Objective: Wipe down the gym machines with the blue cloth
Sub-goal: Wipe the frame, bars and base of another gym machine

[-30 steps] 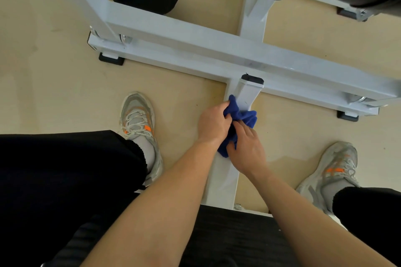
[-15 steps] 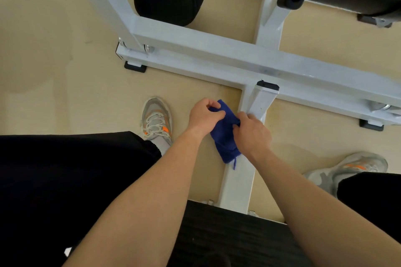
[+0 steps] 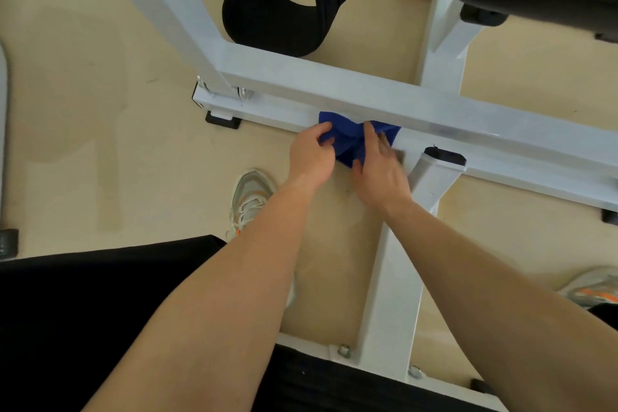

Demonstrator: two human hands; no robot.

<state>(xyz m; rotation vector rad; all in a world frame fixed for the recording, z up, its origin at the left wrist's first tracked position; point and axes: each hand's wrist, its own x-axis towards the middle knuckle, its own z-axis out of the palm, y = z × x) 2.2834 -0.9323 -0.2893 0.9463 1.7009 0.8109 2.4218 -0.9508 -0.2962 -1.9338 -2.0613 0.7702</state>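
Bright even light, soft shadows, right hand motion-blurred, wide-angle bending at edges

Both bare forearms reach forward and converge, the left forearm from the lower left and the right forearm from the lower right. The left hand is knuckles up, its fingers curled and pinching one edge of the cloth. The right hand lies just beside it, palm down, with fairly straight fingers laid over the cloth. Its fingertips are blurred. The wrists are close but apart.
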